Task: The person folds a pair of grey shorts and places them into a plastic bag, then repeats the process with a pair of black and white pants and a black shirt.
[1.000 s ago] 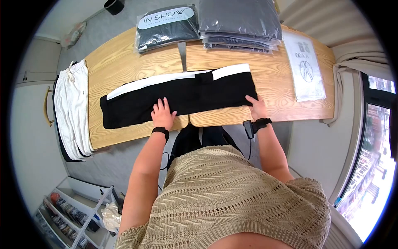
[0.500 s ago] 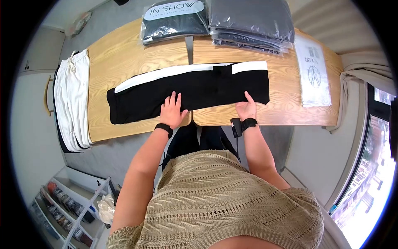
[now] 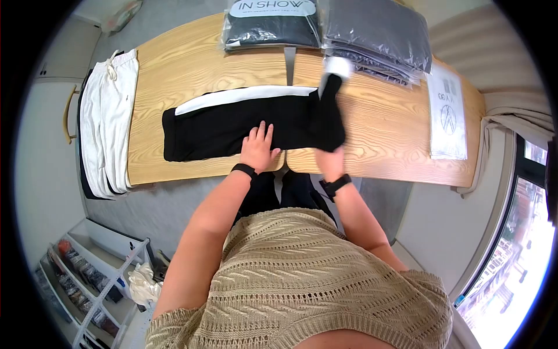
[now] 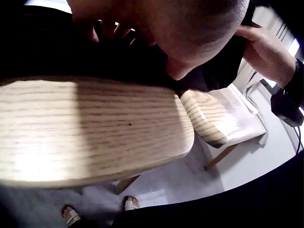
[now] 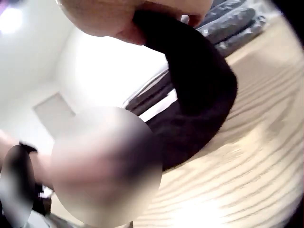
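Black trousers (image 3: 232, 128) with a white side stripe lie folded lengthwise across the wooden table. My left hand (image 3: 257, 148) rests on them near the middle of the front edge, fingers spread over the cloth. At their right end, my right hand (image 3: 330, 164) grips the fabric and holds that end up off the table. The lifted end, blurred, bends over toward the left, its white tip (image 3: 338, 67) pointing to the back. In the right wrist view, the black cloth (image 5: 204, 80) curves up from the table into my right hand (image 5: 128, 19), between thumb and fingers.
White drawstring trousers (image 3: 107, 125) hang over the table's left end. Along the back stand a bagged dark garment (image 3: 273, 29) and a stack of grey plastic-wrapped packs (image 3: 378, 32). A printed clear bag (image 3: 447, 116) lies at the right. A gap (image 3: 290, 67) splits the tabletop.
My right hand has moved left along the front edge, taken hold of the trousers' right end and raised it, bending it leftward. The left hand stays on the cloth.
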The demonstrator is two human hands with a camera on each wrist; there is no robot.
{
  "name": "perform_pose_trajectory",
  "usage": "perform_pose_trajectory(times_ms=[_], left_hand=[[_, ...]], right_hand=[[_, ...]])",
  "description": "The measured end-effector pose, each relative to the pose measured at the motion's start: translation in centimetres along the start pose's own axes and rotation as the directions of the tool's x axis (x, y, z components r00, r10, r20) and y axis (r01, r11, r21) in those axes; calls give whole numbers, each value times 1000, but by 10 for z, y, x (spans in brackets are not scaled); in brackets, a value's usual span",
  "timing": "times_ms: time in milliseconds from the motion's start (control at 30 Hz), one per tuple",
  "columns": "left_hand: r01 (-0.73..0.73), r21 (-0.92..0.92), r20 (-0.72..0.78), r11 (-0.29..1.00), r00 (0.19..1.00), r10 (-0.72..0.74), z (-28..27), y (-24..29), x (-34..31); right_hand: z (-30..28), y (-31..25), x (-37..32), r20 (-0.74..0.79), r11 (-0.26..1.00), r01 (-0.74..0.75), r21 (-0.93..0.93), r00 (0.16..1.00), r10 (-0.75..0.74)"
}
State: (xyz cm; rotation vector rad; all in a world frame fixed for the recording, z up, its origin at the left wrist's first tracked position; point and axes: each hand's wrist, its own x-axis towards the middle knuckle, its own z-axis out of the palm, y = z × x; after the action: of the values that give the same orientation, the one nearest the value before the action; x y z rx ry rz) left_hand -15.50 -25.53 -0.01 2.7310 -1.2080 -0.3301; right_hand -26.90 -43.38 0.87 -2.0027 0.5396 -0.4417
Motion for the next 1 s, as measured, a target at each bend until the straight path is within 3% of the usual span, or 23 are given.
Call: perform_pose_trajectory(times_ms=[33,67,100,167,233,333,367,433,500,533,600,733,800,833,900,933,1000], left_hand=[[-9,-7,-10,1000,1000,9,0,-1,-1],[-10,-28,3,1000,1000,10,-2,-2,-2],[-4,-30,-1,1000,1000,4,1,-6,-4],[-138,-326,-168,935,982,87,7,-13,-10],[-183,-335,-213,924,970,115,1,-16,-10],[-173,-342,-146,923,981,130,5,-22,-17],[-198,-272,-205,942,968,144,14,-24,-19],[-209,-199,-272,957,950,151,17,-27,-21],[-103,-244,-25,964,995,99,16,-27,-25],[-98,-244,-28,965,995,94,11,-25,-25],[15,-261,182,965,983,34,3,-24,-22],[-70,-285,201,956,971,131,-5,-35,-22],[-159,-373,60,914,979,195,-11,-41,-24],[-101,-334,213,937,960,179,-10,-45,-24],[-236,-349,-11,907,969,248,-8,-53,-30],[-235,-348,-7,907,969,249,-7,-55,-32],[-189,-367,186,911,945,271,-13,-60,-30]], right_hand=[[6,-30,8,63,996,87,-18,994,-86],[13,-54,15,315,712,326,-622,937,-153],[27,-51,11,371,721,373,-584,913,-172],[60,-21,5,457,717,445,-537,868,-197],[69,-26,4,436,670,450,-591,876,-204],[70,-34,5,403,710,362,-604,907,-119],[70,-37,4,408,705,367,-607,905,-120],[71,-47,6,267,752,300,-586,949,-170],[80,-42,3,263,747,330,-577,941,-212],[87,-36,1,262,737,316,-597,945,-194],[96,-33,-1,316,685,319,-655,939,-135],[99,-36,0,359,638,315,-703,931,-65],[103,-41,0,304,659,254,-708,952,-40],[105,-45,2,255,683,201,-702,967,-22],[106,-46,0,242,689,196,-697,970,-31],[108,-43,-1,288,634,237,-736,957,-24],[111,-41,-1,331,554,293,-779,943,-32]])
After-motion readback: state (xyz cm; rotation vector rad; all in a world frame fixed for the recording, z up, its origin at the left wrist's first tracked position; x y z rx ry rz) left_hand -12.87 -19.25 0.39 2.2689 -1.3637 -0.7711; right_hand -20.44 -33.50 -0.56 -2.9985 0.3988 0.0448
